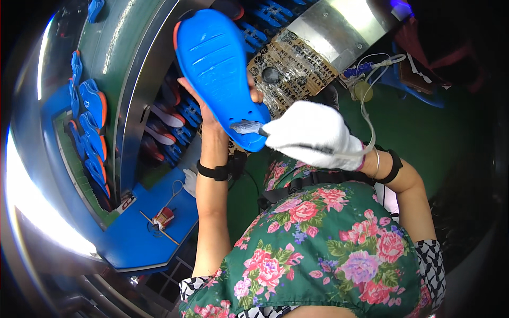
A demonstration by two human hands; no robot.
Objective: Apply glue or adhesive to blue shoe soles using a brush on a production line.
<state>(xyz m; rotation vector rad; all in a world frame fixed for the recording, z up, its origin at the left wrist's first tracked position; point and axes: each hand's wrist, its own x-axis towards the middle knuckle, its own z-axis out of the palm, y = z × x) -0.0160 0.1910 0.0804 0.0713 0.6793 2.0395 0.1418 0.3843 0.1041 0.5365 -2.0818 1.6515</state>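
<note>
A large blue shoe sole (212,58) with an orange edge at its far left is raised before me. My bare left hand (208,114) grips it from beneath, with fingertips showing at its right edge. In my white-gloved right hand (313,135) is a small brush (248,127), its pale, flattened bristles touching the sole's near end. Where they touch, the surface looks wet or whitish. The glove hides most of the brush handle. A thin pale tube (366,108) runs to the right glove and along it.
A green belt (108,47) at the left carries several blue-and-orange soles (94,106). Racked soles (168,116) sit below its metal edge. Tape-wrapped cardboard (297,66) lies beyond my hands, beside a metal plate (339,32). A red spool (163,217) rests on the blue table (138,249).
</note>
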